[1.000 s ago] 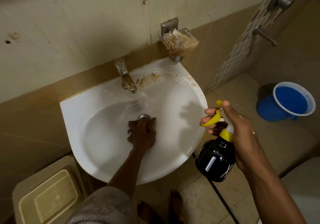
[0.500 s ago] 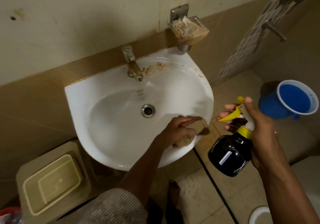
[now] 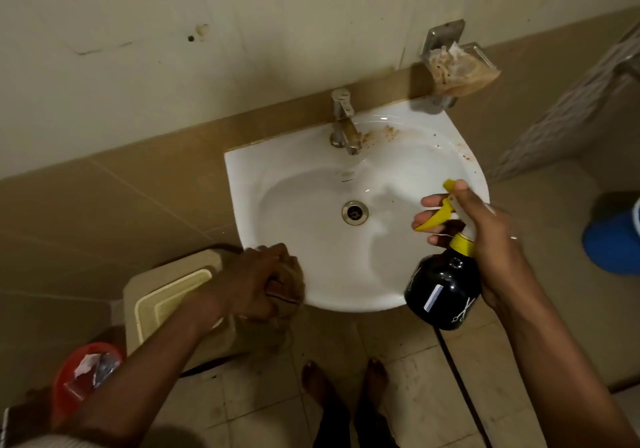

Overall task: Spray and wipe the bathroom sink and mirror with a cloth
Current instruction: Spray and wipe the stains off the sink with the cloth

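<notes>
The left hand [image 3: 258, 281] grips a brown cloth [image 3: 287, 288] against the sink's [image 3: 311, 156] front left rim. Over the right rim, the right hand [image 3: 485, 239] holds a black spray bottle [image 3: 441, 291], fingers curled around its yellow trigger.

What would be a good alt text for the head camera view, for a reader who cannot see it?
Seen from above, a person's left hand presses a brown cloth on the front left rim of a white sink, while the right hand holds a black spray bottle with a yellow trigger over its right side. Brown stains remain beside the tap.
</notes>
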